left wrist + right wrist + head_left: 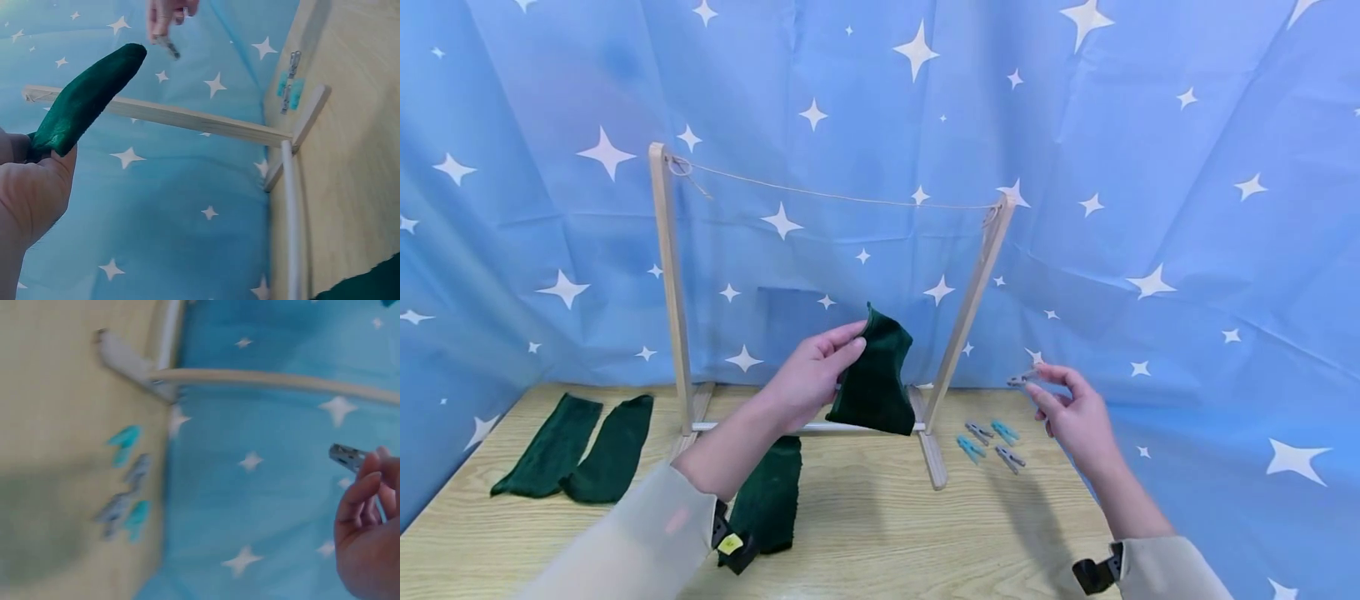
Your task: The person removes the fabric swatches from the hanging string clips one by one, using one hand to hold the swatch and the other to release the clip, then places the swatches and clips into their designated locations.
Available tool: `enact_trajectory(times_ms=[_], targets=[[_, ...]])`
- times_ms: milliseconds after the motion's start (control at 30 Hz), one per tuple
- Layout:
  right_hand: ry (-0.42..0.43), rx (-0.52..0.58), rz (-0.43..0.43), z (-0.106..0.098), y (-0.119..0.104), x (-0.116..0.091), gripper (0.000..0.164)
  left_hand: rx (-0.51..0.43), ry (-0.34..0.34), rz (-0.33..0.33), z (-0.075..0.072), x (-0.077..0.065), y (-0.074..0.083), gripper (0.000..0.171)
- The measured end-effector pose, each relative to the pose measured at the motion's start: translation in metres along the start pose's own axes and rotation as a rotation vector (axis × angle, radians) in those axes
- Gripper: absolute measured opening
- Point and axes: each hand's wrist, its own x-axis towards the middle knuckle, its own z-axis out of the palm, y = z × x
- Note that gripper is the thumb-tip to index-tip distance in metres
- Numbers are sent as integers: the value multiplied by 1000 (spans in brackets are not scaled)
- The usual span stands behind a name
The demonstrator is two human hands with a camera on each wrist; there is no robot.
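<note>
My left hand (808,371) pinches a dark green cloth (876,375) by its left edge, between thumb and fingers, in front of the wooden frame. In the left wrist view the cloth (87,97) stands out from the thumb. My right hand (1075,417) is raised at the right and pinches a grey clothespin (1019,380). That clothespin (347,456) points away from the fingertips in the right wrist view. A thin string (842,196) runs between the tops of the frame's two posts, with nothing hanging on it.
Several grey and teal clothespins (972,448) lie on the table (865,533) right of the frame's foot. Two green cloths (550,446) lie at the left, and another green cloth (771,500) lies below my left forearm. The wooden frame's right post (967,321) stands between my hands.
</note>
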Motion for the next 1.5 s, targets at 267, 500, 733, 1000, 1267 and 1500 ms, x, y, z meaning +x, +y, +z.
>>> enact_trajectory(times_ms=[267,500,733,1000,1267,1500], targets=[[-106,-71,185,7,65,-13,55,-17,4,-48,-2,-11,-31,55],[-176,-144,243,22,105,-28,50,-36,29,-79,-3,-18,-50,55],[-147,-173,275,32,131,-36,46,-44,41,-97,-3,-24,-63,55],[-146,-249,268,41,148,-41,37,-56,46,-122,-2,-29,-79,56],[-179,-370,231,41,148,-38,40,-48,63,-149,-1,-34,-88,55],[-183,-331,241,45,146,-40,38,-24,68,-176,1,-38,-106,56]])
